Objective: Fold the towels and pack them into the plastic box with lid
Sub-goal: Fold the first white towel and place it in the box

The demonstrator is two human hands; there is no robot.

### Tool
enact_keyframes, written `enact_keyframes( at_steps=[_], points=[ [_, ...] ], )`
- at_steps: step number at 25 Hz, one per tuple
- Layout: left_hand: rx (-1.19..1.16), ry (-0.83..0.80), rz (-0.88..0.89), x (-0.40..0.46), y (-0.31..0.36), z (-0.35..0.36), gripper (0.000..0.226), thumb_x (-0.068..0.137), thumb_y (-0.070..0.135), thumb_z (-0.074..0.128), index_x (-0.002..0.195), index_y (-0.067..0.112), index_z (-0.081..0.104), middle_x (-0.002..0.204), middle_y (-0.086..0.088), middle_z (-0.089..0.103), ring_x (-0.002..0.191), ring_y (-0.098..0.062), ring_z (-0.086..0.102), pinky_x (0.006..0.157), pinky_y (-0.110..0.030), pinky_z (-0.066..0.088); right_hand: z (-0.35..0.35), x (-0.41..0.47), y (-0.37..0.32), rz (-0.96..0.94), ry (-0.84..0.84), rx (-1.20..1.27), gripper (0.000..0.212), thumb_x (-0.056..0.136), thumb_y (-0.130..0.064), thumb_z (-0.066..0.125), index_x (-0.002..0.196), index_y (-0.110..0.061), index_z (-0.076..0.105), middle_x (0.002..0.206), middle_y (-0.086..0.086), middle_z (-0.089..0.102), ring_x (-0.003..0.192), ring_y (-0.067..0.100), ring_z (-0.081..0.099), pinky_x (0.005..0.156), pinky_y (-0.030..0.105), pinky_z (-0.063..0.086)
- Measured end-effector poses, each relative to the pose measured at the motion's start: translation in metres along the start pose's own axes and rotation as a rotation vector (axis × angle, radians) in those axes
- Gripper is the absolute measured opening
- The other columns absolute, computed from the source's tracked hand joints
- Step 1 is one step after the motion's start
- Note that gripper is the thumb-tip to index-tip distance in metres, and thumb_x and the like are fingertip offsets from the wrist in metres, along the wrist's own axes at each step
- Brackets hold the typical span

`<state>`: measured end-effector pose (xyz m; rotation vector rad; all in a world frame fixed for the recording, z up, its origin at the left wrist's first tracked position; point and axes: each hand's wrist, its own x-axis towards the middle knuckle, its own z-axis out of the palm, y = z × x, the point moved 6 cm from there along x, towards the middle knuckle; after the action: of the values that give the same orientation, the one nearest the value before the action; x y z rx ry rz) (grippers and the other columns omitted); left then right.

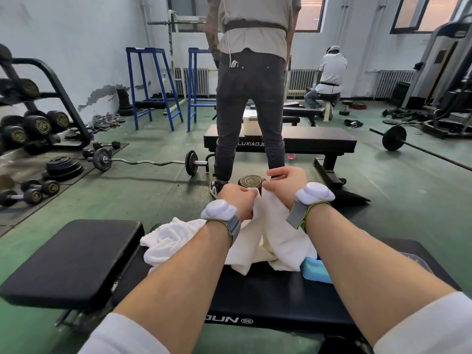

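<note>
A cream towel (275, 238) hangs from both my hands above a black weight bench (268, 297). My left hand (236, 199) and my right hand (288, 182) each pinch its top edge, close together, with fingers closed on the cloth. A second, white towel (168, 241) lies crumpled on the bench to the left of the hanging one. A light blue object (315, 273) sits on the bench under my right forearm, partly hidden. A clear plastic edge (419, 261) shows at the right beyond that forearm.
A person in dark jeans (249, 111) stands just beyond the bench, facing away. A dumbbell (251, 182) stands on end behind my hands. Another bench (301, 141) holds a white box (251, 123). A curl bar (145, 162) and dumbbell rack (38, 118) lie to the left.
</note>
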<state>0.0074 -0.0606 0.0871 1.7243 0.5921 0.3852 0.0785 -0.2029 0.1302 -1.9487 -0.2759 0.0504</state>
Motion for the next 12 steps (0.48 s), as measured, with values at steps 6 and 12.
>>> enact_keyframes(
  at_steps=[6,12],
  points=[
    [-0.021,-0.068,0.029,-0.008,0.017,0.008,0.027,0.061,0.029,0.062,0.059,0.004,0.071,0.054,-0.014,0.061,0.054,-0.031,0.065,0.067,-0.053,0.062,0.011,-0.002,-0.004,0.060,-0.033,0.150,0.017,0.071,-0.013,0.079,0.070,-0.027,0.069,0.075,-0.005,0.071,0.070,0.018,0.069,0.076,0.031,0.060],
    [0.022,-0.084,0.156,-0.005,0.019,0.001,0.018,0.064,0.035,0.076,0.067,0.017,0.077,0.076,-0.023,0.074,0.075,-0.042,0.072,0.079,-0.055,0.059,0.014,-0.008,-0.015,0.179,-0.132,0.439,0.020,0.091,-0.002,0.049,0.083,-0.013,0.064,0.079,0.010,0.070,0.071,0.026,0.068,0.057,0.035,0.057]
  ],
)
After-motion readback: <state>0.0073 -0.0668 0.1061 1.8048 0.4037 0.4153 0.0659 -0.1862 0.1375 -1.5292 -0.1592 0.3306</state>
